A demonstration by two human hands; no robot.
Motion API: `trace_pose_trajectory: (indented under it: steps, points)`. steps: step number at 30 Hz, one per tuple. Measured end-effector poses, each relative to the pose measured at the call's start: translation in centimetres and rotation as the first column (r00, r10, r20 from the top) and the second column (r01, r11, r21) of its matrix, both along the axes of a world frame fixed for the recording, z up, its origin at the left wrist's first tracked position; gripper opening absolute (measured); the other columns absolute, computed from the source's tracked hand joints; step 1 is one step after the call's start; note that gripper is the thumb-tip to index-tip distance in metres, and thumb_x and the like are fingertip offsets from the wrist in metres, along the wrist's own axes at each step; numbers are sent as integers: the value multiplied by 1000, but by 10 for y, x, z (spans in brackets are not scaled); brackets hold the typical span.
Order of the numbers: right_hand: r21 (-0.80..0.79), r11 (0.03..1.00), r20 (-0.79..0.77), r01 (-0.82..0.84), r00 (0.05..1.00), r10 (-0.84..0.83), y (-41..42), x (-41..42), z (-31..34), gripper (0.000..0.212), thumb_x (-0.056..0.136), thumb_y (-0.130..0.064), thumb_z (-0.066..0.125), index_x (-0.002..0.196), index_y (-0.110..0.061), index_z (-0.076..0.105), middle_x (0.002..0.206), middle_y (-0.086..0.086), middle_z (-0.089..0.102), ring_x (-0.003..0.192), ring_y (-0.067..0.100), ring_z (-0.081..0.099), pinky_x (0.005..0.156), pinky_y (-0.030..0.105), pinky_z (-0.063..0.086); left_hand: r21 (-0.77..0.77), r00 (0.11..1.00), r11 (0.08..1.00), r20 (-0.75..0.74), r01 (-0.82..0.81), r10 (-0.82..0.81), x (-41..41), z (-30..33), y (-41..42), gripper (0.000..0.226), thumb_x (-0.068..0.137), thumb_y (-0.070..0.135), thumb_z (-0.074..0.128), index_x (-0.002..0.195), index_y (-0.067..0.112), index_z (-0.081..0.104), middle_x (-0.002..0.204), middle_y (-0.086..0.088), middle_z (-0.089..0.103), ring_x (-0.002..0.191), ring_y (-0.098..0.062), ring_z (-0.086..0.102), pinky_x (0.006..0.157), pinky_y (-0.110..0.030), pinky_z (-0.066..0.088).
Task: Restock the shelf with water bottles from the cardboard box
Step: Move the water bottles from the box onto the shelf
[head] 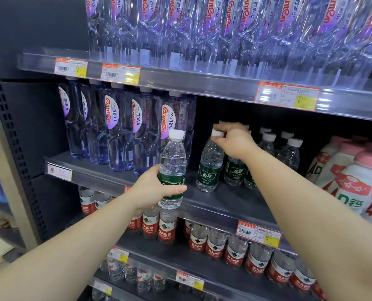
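Observation:
My left hand (153,192) grips a small green-labelled water bottle (172,161) with a white cap, held upright in front of the middle shelf (213,203). My right hand (235,142) pinches the white cap of a second green-labelled bottle (210,166) that stands on that shelf. Behind and to its right stand several more bottles of the same kind (289,148). The cardboard box is out of view.
Tall purple-labelled bottles (120,127) fill the left of the middle shelf and the shelf above. White milk-drink bottles with pink caps (354,181) stand at the right. Red-labelled water bottles (235,246) line the lower shelves. Price tags hang on the shelf rails.

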State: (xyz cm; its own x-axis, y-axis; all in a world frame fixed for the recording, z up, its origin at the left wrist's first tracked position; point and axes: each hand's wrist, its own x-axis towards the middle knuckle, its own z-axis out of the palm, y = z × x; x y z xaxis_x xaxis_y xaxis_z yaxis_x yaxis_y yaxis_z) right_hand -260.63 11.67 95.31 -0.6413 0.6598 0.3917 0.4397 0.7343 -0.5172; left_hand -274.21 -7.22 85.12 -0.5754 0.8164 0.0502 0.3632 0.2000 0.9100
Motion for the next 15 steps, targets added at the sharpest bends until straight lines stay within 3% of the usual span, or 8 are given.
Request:
trace_pose_trajectory:
  steps: [6,10,12,15]
  points:
    - [-13,1000,-33,-25,999,25,1,1,-3,55,88,-25,71,139,-19,51,145,3,48,131,18,46,96,15,29,15,1000,1000,8,1,-1,4,2,4,102,51,59,88,138,23,47,127,6,63,114,-17,60,104,-44,47]
    - [-1,1000,-166,-8,986,7,-8,12,-3,57,86,-30,72,138,-21,51,135,0,55,115,13,55,91,19,40,31,1000,999,1,8,-8,8,4,9,124,39,70,85,144,23,41,136,5,58,121,-19,56,107,-44,45]
    - [-7,1000,-303,7,953,-8,-18,23,-6,47,87,-37,69,131,-24,58,123,-3,61,102,10,58,88,22,47,37,1000,999,-17,22,-21,14,9,13,109,50,63,87,141,21,43,135,6,57,121,-19,55,105,-38,44]
    - [-173,969,-352,-177,930,108,-35,37,-11,47,82,-50,68,124,-30,60,105,-10,66,97,9,63,91,36,54,44,996,996,-50,76,-74,26,14,23,78,68,45,86,132,24,47,122,12,60,115,-13,57,93,-26,42]
